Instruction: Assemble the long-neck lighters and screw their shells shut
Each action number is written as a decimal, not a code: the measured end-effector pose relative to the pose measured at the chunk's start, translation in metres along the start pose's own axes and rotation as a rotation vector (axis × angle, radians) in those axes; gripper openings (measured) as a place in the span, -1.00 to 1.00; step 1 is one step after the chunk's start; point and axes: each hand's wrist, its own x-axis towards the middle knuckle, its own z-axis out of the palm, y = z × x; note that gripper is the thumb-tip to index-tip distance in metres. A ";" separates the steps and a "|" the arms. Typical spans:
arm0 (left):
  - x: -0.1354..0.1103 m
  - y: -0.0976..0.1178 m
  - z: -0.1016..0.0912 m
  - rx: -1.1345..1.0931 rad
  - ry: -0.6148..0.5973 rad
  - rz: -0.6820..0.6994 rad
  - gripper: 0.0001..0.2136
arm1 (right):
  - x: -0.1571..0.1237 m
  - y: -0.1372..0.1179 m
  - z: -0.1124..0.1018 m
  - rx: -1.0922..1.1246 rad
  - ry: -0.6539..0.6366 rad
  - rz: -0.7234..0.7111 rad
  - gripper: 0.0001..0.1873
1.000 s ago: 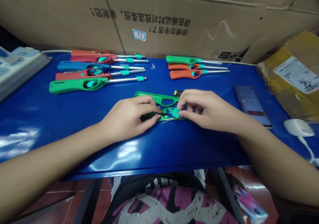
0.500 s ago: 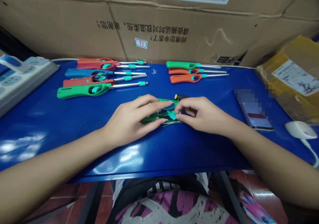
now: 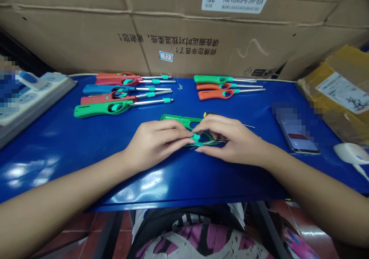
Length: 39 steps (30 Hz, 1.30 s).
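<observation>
Head view: I look down over both forearms onto the blue tabletop [image 3: 201, 178].
Left hand: my feed shows the left hand [image 3: 157, 143] lying low on the tabletop at the centre, with its fingers stretched to the right over the open green lighter casing [image 3: 178, 119].
Left grip: narrow. The fingers press down on and hold the casing, and the fingertips reach the teal trigger piece [image 3: 196, 137].
Right hand: the right hand [image 3: 230, 141] meets the left from the other side, and the fingertips of both hands almost touch.
Right grip: I read it as a tight pinch, thumb and forefinger closed on the teal trigger piece.
Casing: it lies flat on the tabletop between the two hands. Its far end shows above the left fingers and the rest is hidden under them.
Thin metal rod [image 3: 248, 126]: it pokes out to the right from behind the right hand.
Far left row: four finished lighters lie side by side with their nozzles pointing right. They are a red lighter [image 3: 115, 77], a blue lighter [image 3: 105, 89], a second red lighter [image 3: 108, 97] and a green lighter [image 3: 99, 109].
Far right row: three lighters lie together, well apart from the hands. One is a green one [image 3: 211, 79] and there are two orange ones [image 3: 215, 94].
Right side: a phone [image 3: 300, 140] lies flat near the right forearm, with a white device [image 3: 350, 153] beyond it.
Left edge: a power strip [image 3: 37, 95].
Back: cardboard boxes [image 3: 86, 40] stand along the rear of the tabletop, and a yellow-taped parcel [image 3: 334, 97] sits at the right.
</observation>
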 end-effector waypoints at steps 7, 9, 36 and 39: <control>-0.001 -0.006 0.004 0.000 0.036 -0.068 -0.90 | -0.004 0.001 -0.001 -0.292 0.043 -0.122 -0.84; 0.000 -0.006 0.004 0.000 -0.029 -0.100 -0.86 | -0.004 0.002 -0.003 -0.375 0.031 -0.138 -0.82; -0.001 -0.008 0.001 0.068 -0.085 -0.060 -0.90 | -0.002 0.011 -0.017 -0.346 -0.274 -0.039 -0.79; -0.001 -0.008 0.002 0.054 -0.072 -0.053 -0.92 | -0.002 0.010 -0.017 -0.322 -0.273 -0.026 -0.80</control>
